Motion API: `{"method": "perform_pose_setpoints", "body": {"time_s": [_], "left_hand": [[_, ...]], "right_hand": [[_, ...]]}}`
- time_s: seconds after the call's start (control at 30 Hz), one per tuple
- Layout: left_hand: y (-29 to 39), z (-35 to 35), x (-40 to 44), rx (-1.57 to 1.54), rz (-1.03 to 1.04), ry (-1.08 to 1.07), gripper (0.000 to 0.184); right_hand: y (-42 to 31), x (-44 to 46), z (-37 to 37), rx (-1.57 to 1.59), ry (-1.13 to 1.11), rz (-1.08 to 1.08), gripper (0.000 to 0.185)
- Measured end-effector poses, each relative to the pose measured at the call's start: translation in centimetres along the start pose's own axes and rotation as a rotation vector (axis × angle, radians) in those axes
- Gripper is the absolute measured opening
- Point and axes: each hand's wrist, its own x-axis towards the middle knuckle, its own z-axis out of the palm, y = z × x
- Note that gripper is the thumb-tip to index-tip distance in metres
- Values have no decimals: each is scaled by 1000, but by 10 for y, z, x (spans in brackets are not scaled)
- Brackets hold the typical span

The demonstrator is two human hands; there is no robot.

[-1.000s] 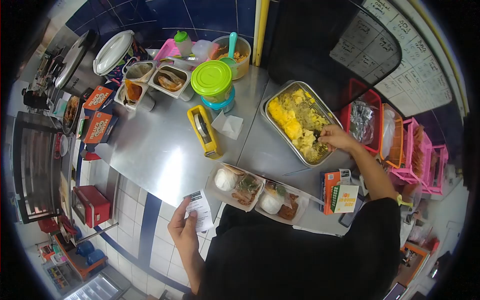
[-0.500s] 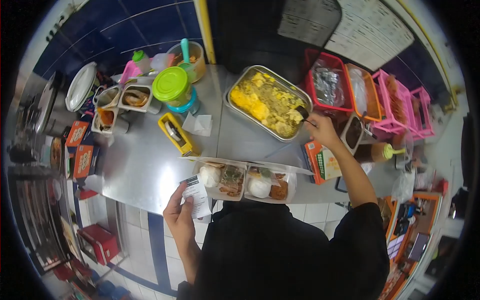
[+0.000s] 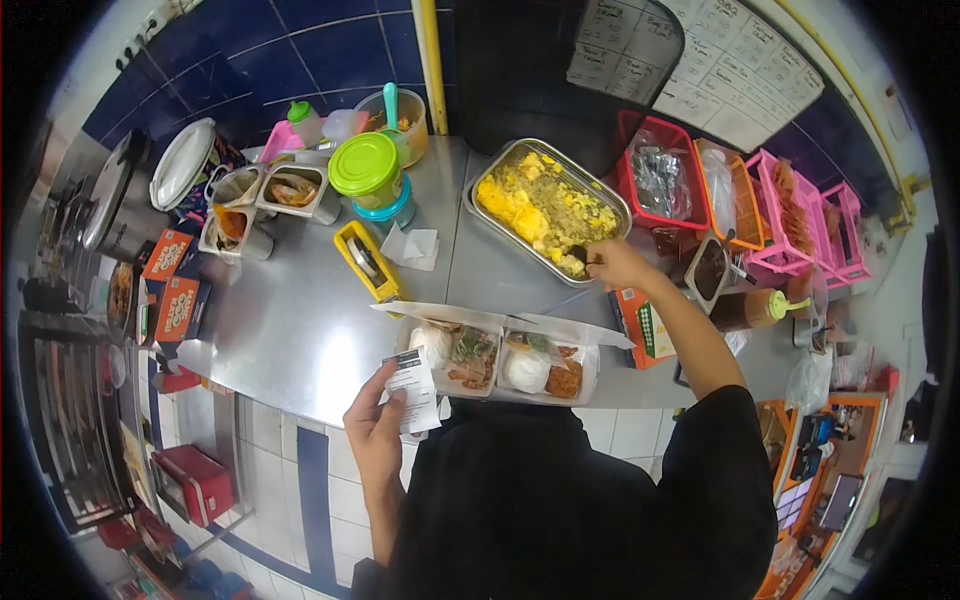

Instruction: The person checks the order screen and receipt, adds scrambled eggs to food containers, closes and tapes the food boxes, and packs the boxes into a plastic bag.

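At the steel counter (image 3: 265,330), hands (image 3: 375,420) (image 3: 622,266) clamp a printed white slip (image 3: 413,395) and black utensil (image 3: 579,253).

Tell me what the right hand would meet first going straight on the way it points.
The right hand would likely meet the yellow food in the metal tray, just beyond the dark utensil it holds; its height is unclear.

White glare brightens the steel counter (image 3: 265,320); fisheye distortion bends the black-rimmed edges; the whiteboard (image 3: 738,75) looks soft
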Motion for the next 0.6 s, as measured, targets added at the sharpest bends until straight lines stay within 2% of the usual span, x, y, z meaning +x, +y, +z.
{"method": "perform_pose_setpoints", "body": {"time_s": [0.1, 0.27, 0.4, 0.53, 0.6], "left_hand": [[1, 0, -5, -17, -45, 7, 39], [15, 1, -4, -63, -152, 26, 39], [6, -3, 3, -74, -107, 23, 41], [-6, -8, 9, -57, -94, 1, 41], [-11, -5, 12, -64, -135, -31, 41]], "right_hand": [[11, -1, -8, 339, -54, 160, 12], [14, -21, -1, 786, 148, 239, 12], [3, -67, -2, 940, 298, 79, 9], [-39, -160, 19, 983, 471, 104, 13], [-36, -213, 63, 1003, 504, 181, 14]]}}
